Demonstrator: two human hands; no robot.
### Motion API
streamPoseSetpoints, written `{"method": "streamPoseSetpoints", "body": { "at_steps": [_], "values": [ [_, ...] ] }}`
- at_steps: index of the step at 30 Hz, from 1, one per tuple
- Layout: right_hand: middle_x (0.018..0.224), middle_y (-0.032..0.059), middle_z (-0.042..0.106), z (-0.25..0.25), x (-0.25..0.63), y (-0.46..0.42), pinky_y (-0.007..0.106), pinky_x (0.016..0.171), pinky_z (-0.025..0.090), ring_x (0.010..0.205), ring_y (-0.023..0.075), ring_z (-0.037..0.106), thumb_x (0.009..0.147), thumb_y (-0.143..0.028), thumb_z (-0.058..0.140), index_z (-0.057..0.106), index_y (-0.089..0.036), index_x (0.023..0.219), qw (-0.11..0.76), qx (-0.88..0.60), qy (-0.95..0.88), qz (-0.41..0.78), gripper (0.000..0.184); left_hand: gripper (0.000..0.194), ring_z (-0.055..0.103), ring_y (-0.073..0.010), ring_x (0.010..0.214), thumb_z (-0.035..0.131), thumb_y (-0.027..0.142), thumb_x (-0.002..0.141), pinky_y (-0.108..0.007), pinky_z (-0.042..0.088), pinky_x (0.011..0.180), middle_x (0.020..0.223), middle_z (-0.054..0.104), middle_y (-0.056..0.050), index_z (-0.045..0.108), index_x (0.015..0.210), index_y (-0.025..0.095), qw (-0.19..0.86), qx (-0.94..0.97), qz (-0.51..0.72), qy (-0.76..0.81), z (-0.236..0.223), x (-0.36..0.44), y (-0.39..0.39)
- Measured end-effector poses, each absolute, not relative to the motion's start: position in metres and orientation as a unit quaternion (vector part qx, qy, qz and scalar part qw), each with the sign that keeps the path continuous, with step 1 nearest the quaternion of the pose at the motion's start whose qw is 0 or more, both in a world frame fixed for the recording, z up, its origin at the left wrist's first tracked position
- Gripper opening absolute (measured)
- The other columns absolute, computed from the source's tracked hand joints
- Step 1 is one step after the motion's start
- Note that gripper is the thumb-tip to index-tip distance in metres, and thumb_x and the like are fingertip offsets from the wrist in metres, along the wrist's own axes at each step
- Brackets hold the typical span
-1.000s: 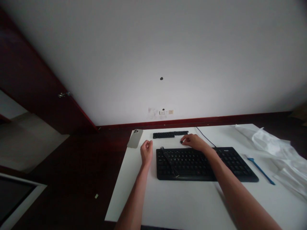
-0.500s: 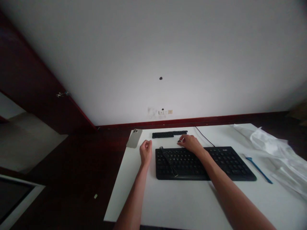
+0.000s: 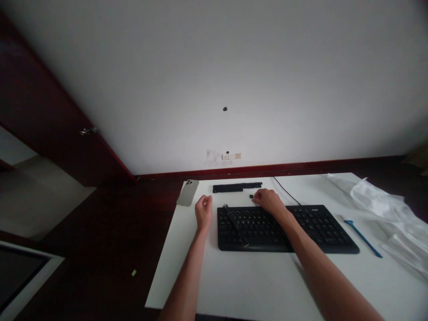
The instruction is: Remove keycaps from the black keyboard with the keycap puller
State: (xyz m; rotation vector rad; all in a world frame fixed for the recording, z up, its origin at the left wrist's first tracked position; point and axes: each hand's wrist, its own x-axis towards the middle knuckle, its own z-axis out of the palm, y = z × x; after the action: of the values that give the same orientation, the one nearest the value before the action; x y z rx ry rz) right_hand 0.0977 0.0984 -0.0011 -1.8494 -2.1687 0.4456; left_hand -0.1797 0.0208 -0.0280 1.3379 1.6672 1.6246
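Observation:
A black keyboard (image 3: pixel 301 229) lies on the white table (image 3: pixel 234 276). My left hand (image 3: pixel 203 212) rests on the table just left of the keyboard, fingers curled in a loose fist with nothing seen in it. My right hand (image 3: pixel 269 201) lies over the keyboard's far edge, fingers curled down; a small black keycap (image 3: pixel 251 196) sits on the table just left of its fingertips, apart from them. A row of black keycaps (image 3: pixel 236 187) lies beyond, near the table's far edge. A slim dark tool (image 3: pixel 236 225) lies diagonally across the keyboard's left keys.
A phone (image 3: pixel 187 192) lies face down at the table's far left corner. A blue-tipped tool (image 3: pixel 362 238) rests right of the keyboard, with crumpled white plastic (image 3: pixel 384 205) beyond it. The keyboard's cable (image 3: pixel 284 191) runs off the far edge. Dark floor lies to the left.
My right hand held the small keycap at its fingertips; now the keycap lies on the table and the hand has drawn slightly right. My left hand has stayed put.

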Motion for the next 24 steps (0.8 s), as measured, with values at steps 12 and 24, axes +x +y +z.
{"method": "streamPoseSetpoints", "body": {
  "at_steps": [12,24],
  "values": [
    [0.099,0.0130,0.079,0.000,0.072,0.117,0.032,0.082,0.050,0.097,0.0287,0.073,0.090,-0.034,0.065,0.081,-0.023,0.098,0.142,-0.665,-0.720,0.138,0.021,0.046,0.032,-0.0125,0.058,0.056,0.049,0.095,-0.026,0.025,0.058,0.060,0.032,0.006,0.038,0.063,0.021,0.227,0.481,0.594,0.603,-0.027,-0.179,0.020],
    [0.095,0.0112,0.080,0.009,0.064,0.116,0.031,0.079,0.050,0.094,0.0279,0.074,0.089,-0.029,0.066,0.083,-0.024,0.096,0.154,-0.659,-0.721,0.148,0.018,0.046,0.032,-0.0124,0.059,0.056,0.050,0.096,-0.026,0.026,0.059,0.061,0.031,0.006,0.037,0.065,0.021,0.223,0.484,0.592,0.604,-0.030,-0.180,0.022]
  ]
}}
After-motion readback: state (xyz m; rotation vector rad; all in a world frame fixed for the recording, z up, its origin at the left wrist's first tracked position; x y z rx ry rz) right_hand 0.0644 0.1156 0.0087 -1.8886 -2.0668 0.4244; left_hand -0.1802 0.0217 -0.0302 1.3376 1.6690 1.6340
